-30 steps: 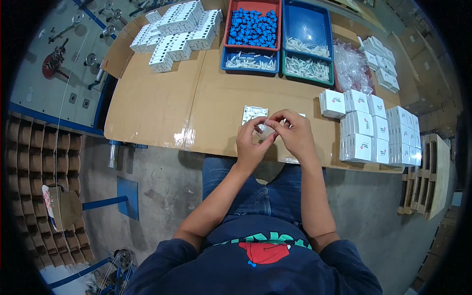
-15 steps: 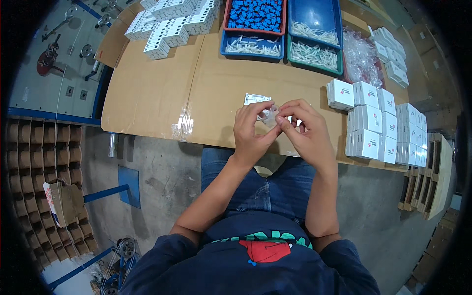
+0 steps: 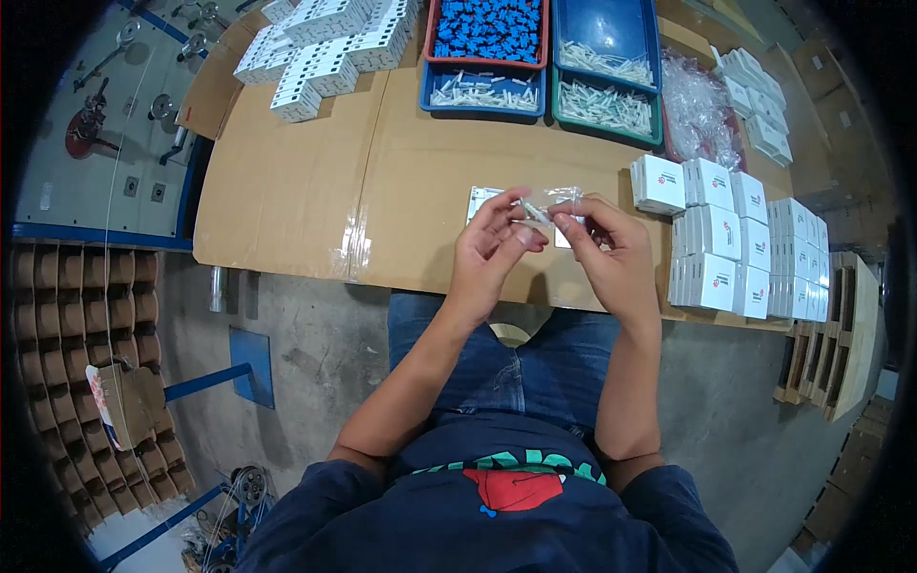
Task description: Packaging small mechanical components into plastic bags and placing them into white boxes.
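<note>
Above the table's near edge, my two hands are at a small clear plastic bag [image 3: 564, 197] with a slim whitish piece [image 3: 536, 212] showing at its left side. My right hand [image 3: 611, 244] pinches the bag between thumb and fingers. My left hand [image 3: 489, 250] has its fingertips at the bag's left end, beside the whitish piece, its thumb lower down and apart from them. Whether the piece lies inside the bag is hard to see. Behind my left fingers lies a flat white plastic part [image 3: 479, 199], mostly hidden. Another white item [image 3: 565, 239] shows under the bag.
Cardboard [image 3: 287, 191] covers the table. At the back stand a red tray of blue pieces [image 3: 487, 31], blue and green trays [image 3: 608, 136] of white plugs, and clear bags [image 3: 702, 110]. Stacked white boxes [image 3: 716, 234] stand at right, white units [image 3: 334, 43] at back left.
My hands have moved slightly apart, stretching the bag out between them. My left thumb has come away from the right fingertips, and the whitish piece shows more clearly.
</note>
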`<state>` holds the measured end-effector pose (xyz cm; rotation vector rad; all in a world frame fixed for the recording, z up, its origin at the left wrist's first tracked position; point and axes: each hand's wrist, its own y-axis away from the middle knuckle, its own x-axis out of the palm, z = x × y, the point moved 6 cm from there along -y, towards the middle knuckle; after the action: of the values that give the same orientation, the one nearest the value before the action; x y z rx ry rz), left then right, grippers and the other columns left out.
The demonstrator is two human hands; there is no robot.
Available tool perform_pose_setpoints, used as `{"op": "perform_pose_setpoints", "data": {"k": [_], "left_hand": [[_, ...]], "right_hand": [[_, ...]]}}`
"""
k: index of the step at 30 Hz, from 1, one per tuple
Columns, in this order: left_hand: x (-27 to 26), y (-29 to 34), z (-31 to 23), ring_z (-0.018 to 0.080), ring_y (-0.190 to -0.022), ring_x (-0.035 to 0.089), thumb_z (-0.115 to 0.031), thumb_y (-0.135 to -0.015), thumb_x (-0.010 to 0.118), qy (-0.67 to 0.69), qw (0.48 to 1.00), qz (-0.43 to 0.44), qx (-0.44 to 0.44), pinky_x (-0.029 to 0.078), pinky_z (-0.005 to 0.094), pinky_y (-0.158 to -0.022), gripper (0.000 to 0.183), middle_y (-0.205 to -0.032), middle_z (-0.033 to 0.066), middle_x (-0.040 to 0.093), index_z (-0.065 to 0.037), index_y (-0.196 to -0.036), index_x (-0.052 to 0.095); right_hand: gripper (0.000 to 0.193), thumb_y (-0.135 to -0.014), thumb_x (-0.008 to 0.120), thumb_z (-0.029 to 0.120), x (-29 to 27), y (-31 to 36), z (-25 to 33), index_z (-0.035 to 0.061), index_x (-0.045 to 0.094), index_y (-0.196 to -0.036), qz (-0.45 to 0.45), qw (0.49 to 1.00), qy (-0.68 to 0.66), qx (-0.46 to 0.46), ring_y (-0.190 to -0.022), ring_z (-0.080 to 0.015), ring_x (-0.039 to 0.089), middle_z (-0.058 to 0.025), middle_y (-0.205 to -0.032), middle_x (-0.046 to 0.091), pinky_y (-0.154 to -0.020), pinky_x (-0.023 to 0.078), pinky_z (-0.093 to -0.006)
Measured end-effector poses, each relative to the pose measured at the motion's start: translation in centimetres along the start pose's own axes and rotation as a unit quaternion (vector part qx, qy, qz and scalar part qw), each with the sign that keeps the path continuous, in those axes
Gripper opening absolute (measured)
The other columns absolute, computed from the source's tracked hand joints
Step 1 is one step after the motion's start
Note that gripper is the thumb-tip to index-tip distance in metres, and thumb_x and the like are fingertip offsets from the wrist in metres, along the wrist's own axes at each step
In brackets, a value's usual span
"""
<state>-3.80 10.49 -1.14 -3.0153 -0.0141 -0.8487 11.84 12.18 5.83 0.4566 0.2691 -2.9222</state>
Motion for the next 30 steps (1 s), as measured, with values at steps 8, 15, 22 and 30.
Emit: {"op": "perform_pose_setpoints", "data": {"k": [8,15,22,30], "left_hand": [[0.0,0.5,1.8,0.0132,-0.081,0.068,-0.008,-0.1,0.063,0.021,0.994,-0.014,-0.105,0.056,0.0272,-0.074,0.018,-0.094,0.0069,0.071,-0.001,-0.116,0.062],[0.3,0.6,1.5,0.0131,-0.079,0.068,-0.011,-0.101,0.06,-0.004,0.991,-0.006,-0.135,0.056,0.0269,-0.074,0.023,-0.097,0.0091,0.072,-0.002,-0.122,0.059],[-0.2,0.5,1.4,0.0164,-0.084,0.069,-0.012,-0.101,0.059,-0.007,0.989,-0.013,-0.149,0.056,0.0296,-0.078,0.023,-0.099,0.0095,0.071,-0.001,-0.122,0.059],[-0.4,0.7,1.4,0.016,-0.091,0.069,-0.018,-0.102,0.062,0.005,0.992,-0.028,-0.119,0.055,0.0292,-0.078,0.02,-0.106,0.0069,0.07,-0.004,-0.116,0.063]], "right_hand": [[0.013,-0.09,0.074,0.007,-0.3,0.0,0.6,0.0015,0.074,-0.102,0.019,0.999,0.041,0.01,-0.066,-0.0082,0.053,-0.0043,-0.088,0.07,-0.057,0.041,-0.0244],[0.012,-0.09,0.074,0.007,-0.5,0.1,-0.7,0.0004,0.073,-0.1,-0.024,0.999,0.031,-0.02,-0.066,-0.0081,0.052,-0.0039,-0.088,0.068,-0.056,0.04,-0.0237],[0.01,-0.093,0.071,0.005,-0.5,-0.1,-0.9,-0.0018,0.071,-0.099,-0.028,0.999,0.015,0.0,-0.066,-0.0079,0.052,-0.0038,-0.087,0.066,-0.058,0.041,-0.0234],[0.011,-0.094,0.07,0.006,-0.1,0.0,-0.1,-0.0024,0.072,-0.101,0.024,0.999,0.032,-0.007,-0.068,-0.0063,0.05,-0.0026,-0.085,0.061,-0.058,0.038,-0.0233]]}}
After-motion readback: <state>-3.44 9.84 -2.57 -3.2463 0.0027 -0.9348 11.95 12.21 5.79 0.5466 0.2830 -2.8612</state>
